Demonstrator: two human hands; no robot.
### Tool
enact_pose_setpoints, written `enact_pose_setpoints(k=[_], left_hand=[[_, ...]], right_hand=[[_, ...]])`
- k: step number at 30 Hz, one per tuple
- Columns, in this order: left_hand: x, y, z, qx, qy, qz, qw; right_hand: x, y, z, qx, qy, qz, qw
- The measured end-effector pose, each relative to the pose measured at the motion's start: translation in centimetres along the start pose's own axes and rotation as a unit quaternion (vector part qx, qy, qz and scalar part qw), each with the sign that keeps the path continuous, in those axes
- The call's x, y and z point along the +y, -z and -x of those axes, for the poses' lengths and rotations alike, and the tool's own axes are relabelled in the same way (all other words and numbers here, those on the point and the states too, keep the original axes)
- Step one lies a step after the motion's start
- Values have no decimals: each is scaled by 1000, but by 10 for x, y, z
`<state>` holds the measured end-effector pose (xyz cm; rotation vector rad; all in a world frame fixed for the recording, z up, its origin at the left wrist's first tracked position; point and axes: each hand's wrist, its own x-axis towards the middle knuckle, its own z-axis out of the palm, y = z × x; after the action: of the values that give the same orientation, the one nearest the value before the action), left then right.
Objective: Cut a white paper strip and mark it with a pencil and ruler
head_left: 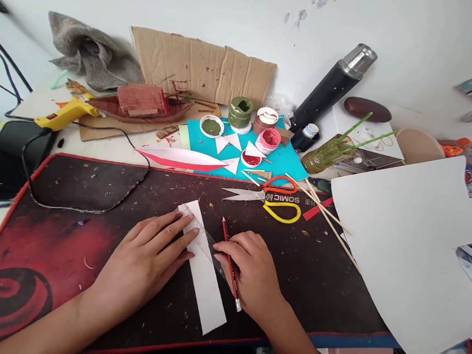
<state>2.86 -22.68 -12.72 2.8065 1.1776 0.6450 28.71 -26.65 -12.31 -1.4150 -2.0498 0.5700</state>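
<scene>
A white paper strip [205,293] lies at a slant on the dark mat. My left hand [142,257] rests over its upper part, fingers stretched out and pressing a clear plastic ruler or set square [202,239] onto the paper; its full outline is hard to make out. A red and black pencil [229,253] is in my right hand [252,272], its tip pointing away from me. The thumb and index finger of that hand are close to the clear plastic edge, right of the strip. Scissors [264,196] with orange and yellow handles lie beyond my hands.
Paint pots [240,114] and paper triangles [231,164] sit on a blue sheet [282,164]. A model boat [141,105], yellow glue gun [68,113] and cable stand at back left. Thin sticks [331,218], a thermos [330,86] and large white paper [410,258] are rightward.
</scene>
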Motion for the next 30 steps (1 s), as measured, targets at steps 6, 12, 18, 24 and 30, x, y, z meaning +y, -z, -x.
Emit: enact_pose_setpoints(k=[6,12,18,24,30], left_hand=[[-1,0,0,-11,-4,-2,1000],[-1,0,-1,-12,-7,-1,1000],[-1,0,-1,-9,-10,-1,1000],[-1,2,-1,-12,-1,3,1000],[-1,3,-1,-15,9,14,1000]], right_hand=[[0,0,0,-2,-1,-2,1000],[-1,0,-1,-3,-7,-6,1000],[-1,1,-1,-2,-6,-3,1000],[-1,1,-2,-2,-8,-8,1000],[-2,2,-2,-8,-5,-14,1000]])
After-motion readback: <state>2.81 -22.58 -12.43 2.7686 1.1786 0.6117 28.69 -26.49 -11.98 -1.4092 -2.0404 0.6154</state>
